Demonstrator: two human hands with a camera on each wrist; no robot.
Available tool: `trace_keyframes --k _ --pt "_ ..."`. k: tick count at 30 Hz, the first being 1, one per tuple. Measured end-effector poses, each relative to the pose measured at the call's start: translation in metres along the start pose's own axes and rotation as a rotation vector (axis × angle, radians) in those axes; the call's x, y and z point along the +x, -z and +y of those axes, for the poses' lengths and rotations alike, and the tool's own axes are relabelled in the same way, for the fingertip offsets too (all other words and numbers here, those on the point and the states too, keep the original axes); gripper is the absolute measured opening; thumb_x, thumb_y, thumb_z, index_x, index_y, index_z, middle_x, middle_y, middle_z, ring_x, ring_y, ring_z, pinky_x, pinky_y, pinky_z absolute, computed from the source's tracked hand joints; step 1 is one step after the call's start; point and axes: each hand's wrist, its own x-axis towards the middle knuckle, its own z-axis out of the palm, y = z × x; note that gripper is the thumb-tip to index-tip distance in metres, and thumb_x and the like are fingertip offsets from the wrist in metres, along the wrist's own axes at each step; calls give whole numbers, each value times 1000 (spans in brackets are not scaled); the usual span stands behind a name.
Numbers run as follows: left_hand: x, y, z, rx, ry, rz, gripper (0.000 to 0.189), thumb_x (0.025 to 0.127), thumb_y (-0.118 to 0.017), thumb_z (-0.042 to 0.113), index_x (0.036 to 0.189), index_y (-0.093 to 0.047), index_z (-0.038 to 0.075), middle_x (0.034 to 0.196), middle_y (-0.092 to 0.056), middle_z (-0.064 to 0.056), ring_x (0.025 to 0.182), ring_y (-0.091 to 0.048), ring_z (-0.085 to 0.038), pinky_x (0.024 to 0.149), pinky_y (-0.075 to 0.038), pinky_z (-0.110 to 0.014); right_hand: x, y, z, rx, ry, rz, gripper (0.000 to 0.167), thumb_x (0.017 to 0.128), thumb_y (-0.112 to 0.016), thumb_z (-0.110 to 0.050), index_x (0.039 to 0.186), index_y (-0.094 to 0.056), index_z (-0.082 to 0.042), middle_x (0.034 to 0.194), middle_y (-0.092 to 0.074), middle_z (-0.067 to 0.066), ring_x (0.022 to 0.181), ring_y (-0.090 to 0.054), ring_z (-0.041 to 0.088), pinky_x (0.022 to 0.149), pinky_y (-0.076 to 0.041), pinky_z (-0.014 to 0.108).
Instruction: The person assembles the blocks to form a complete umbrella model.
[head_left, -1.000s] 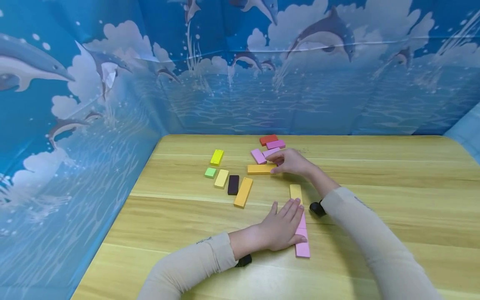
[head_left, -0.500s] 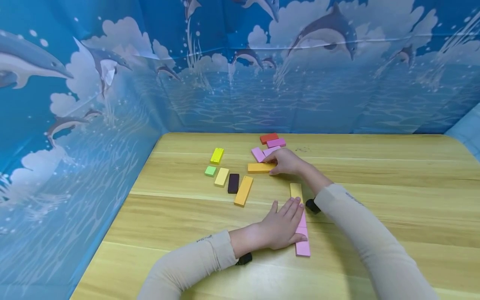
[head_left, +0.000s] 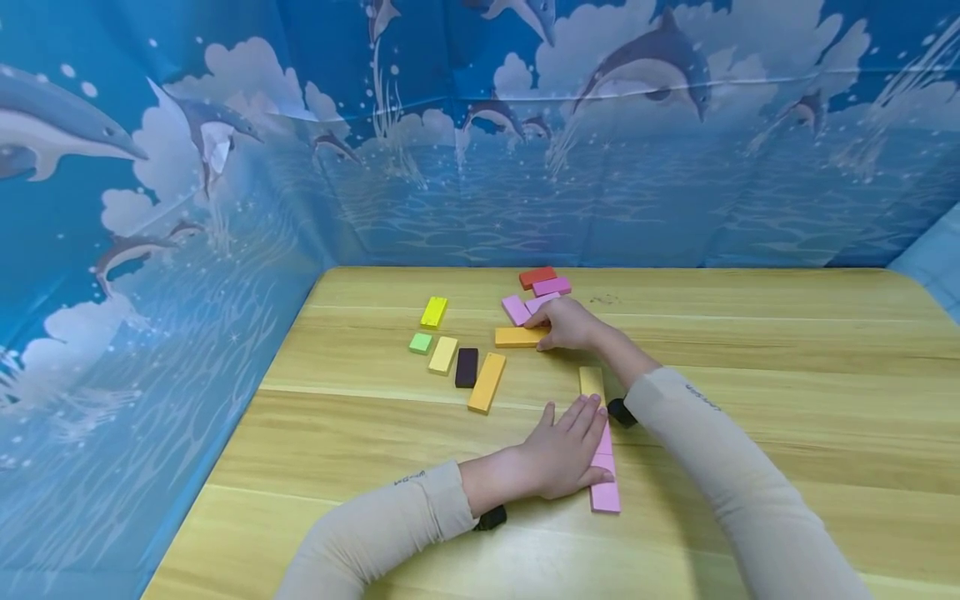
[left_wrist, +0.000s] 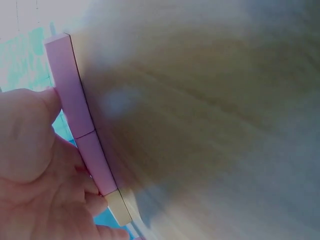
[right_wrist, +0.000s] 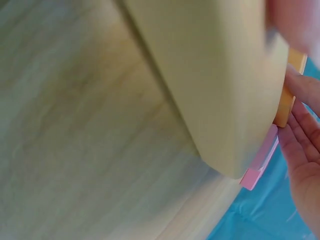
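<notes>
**Pinching a long, flat orange block near its right end**

Pinched in the right hand, thumb on the near edge, fingertips on the far one (wood or plastic, hard to tell): an off-centre grip, with most of the block's length out to the left, flat on the tabletop. Better, probably, to pinch nearer the middle, against tipping. Mind the pale-pink rectangular block just beyond. Farther out, rest the left hand lightly, spread straight-fingered across a row of pink rectangular blocks with a tan rectangular block at the far end, to avoid skewing the row.
</notes>
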Motion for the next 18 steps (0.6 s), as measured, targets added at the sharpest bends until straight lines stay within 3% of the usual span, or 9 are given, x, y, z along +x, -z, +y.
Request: trace_keyframes --k 18 --pt "-1 1 1 -5 2 6 76 95 -18 59 150 -12 7 156 -4 -11 142 -5 -22 108 -23 -47 -20 14 4 62 1 13 38 73 -78 -6 110 -69 -2 101 -66 9 90 -57 21 81 -48 37"
